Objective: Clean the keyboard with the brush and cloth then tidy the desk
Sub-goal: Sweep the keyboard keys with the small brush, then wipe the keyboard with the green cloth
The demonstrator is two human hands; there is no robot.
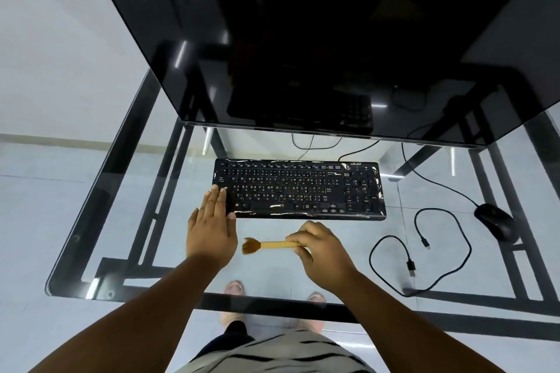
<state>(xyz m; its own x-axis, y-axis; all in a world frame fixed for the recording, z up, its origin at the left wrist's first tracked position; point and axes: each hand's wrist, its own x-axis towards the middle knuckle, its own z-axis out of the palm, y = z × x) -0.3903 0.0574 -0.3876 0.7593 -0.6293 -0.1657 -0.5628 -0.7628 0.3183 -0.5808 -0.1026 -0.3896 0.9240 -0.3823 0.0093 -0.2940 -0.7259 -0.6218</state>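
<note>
A black keyboard [303, 189] with worn, chipped edges lies on the glass desk [145, 239] in front of the monitor. My left hand [212, 224] rests flat, fingers together, on the keyboard's left end and front corner. My right hand [321, 248] grips the handle of a small wooden brush [266, 245], held level just in front of the keyboard with its brown bristles pointing left. No cloth is in view.
A large dark monitor [303, 39] leans over the back of the desk. A black mouse [495, 221] sits at the right, its cord running behind the keyboard. A loose black USB cable [439, 239] curls on the glass at the front right. My feet show through the glass.
</note>
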